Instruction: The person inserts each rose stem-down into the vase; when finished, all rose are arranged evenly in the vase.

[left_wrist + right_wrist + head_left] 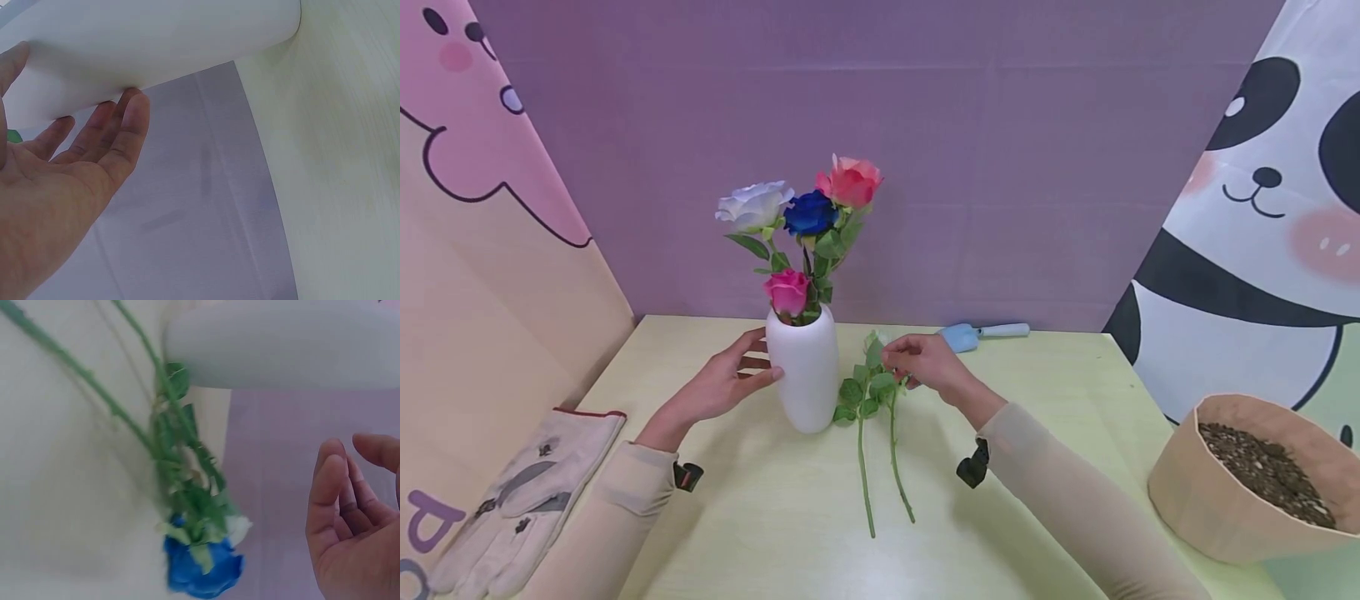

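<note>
A white vase (808,375) stands upright on the table, holding a white rose (754,204), a blue rose (810,213), a coral rose (852,181) and a magenta rose (787,292). My left hand (718,387) touches the vase's left side with its thumb and extended fingertips. Right of the vase lie two more roses: one with a blue bloom (206,569), the other with a whitish bloom (237,529) partly hidden behind it. Over their leafy ends hovers my right hand (928,367), its fingers loosely bent; in the right wrist view it is apart from the roses and holds nothing.
A small blue trowel (962,337) lies at the table's back edge. Work gloves (542,483) rest at the left. At the right is a tan fabric pot (1195,492) with dark soil. A purple backdrop (1000,167) rises behind the table.
</note>
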{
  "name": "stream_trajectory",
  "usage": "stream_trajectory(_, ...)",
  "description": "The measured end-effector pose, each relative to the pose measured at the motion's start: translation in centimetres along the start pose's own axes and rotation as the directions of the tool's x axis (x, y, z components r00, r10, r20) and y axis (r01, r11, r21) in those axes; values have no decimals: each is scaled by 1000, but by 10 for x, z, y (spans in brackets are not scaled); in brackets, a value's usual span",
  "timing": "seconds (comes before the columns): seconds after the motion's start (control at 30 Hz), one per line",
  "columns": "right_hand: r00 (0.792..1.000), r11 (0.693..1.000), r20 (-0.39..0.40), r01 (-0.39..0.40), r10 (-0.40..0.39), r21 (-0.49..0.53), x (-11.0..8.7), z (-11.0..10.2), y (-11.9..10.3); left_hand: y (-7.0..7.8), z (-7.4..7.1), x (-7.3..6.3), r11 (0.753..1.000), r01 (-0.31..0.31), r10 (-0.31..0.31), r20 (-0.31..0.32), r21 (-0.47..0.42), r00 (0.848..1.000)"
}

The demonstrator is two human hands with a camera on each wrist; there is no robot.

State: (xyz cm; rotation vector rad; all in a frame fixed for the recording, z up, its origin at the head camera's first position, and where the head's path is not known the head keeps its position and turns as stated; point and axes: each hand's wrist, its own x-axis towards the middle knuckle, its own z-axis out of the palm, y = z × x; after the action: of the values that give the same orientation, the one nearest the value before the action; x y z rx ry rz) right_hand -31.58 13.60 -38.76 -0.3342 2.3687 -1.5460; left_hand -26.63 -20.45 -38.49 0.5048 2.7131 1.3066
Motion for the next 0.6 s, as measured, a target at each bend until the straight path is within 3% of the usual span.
stream_trajectory(0.27,998,998,41,-41,44,-54,4,-1,31,0,0,0,1000,0,0,3,4,1000)
stream_trajectory(0.6,992,994,66,-102,105,-49,-2,4,55,0,0,0,1000,-1,1,1,6,1000)
